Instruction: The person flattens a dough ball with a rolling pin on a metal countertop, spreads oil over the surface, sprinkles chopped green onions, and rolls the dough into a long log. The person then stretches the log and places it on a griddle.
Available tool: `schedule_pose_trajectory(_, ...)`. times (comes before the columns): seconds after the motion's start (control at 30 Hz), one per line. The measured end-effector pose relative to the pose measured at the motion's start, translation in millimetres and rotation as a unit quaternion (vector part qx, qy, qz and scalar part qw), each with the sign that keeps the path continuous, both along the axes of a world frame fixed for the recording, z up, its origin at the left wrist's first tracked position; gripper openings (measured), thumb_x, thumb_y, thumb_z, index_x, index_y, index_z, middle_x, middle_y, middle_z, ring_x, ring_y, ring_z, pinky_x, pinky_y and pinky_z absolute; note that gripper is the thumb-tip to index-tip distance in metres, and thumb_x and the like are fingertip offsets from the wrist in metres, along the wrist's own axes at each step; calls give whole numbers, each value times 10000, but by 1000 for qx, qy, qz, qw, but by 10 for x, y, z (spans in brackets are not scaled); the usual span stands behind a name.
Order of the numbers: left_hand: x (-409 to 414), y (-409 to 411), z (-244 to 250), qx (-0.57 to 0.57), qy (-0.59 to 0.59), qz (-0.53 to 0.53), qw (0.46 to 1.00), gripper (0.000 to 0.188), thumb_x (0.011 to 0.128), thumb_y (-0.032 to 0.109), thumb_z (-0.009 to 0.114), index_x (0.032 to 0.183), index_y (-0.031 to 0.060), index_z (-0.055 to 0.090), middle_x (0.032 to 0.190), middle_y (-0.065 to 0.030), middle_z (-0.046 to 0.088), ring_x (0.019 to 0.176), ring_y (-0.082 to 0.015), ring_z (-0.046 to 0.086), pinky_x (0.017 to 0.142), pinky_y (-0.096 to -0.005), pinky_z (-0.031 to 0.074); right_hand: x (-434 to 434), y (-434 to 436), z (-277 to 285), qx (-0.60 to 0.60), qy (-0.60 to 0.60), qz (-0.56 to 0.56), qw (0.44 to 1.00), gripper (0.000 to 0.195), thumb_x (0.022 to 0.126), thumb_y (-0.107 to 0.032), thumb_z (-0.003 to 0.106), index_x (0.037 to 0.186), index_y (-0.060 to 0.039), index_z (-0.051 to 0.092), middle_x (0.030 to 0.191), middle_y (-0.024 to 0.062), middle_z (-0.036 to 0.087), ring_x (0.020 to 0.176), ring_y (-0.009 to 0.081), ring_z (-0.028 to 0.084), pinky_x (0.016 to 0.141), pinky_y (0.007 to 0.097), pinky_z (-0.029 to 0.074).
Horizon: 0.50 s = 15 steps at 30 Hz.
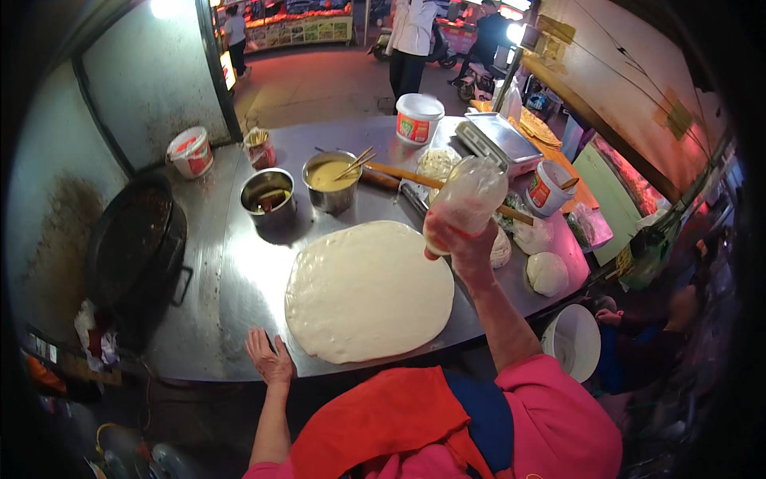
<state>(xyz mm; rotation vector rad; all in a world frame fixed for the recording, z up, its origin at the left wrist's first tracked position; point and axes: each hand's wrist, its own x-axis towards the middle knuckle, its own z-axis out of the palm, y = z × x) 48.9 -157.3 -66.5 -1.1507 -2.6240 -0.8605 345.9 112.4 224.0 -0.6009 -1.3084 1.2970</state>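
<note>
A wide, flat sheet of dough lies on the steel worktop before me. My left hand rests flat at the worktop's front edge, left of the dough, fingers apart and holding nothing. Raised over the dough's right edge, my right hand grips a clear plastic bottle. A long wooden stick passes behind the bottle. Beyond the dough stand a steel pot of yellow batter with chopsticks in it and a steel pot of dark liquid.
A large black pan stands at the left. Further items are a white bucket, a scale, a tub with a wooden handle, a round dough piece and an empty white bucket below the right edge. People are beyond the stall.
</note>
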Motion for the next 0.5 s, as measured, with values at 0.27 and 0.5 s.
schedule_pose_trajectory(0.27, -15, 1, 26, 1, 39, 17, 999, 527, 974, 298, 613, 1316, -103, 597, 1453, -274, 539, 1423, -421, 432, 1241, -538, 236, -210, 419, 234, 91, 16, -10, 996, 431, 805, -98, 884, 1128, -24, 609, 907, 65, 668, 640, 141, 661, 501, 304, 547)
schedule_pose_trajectory(0.5, -28, 41, 46, -3, 39, 20, 999, 509, 949, 279, 638, 1319, -69, 610, 1460, -257, 541, 1422, -415, 433, 1238, -535, 243, -692, 800, -26, 141, -10, -56, 988, 401, 782, -109, 903, 1102, -30, 676, 993, 57, 723, 854, 141, 700, 727, 309, 611)
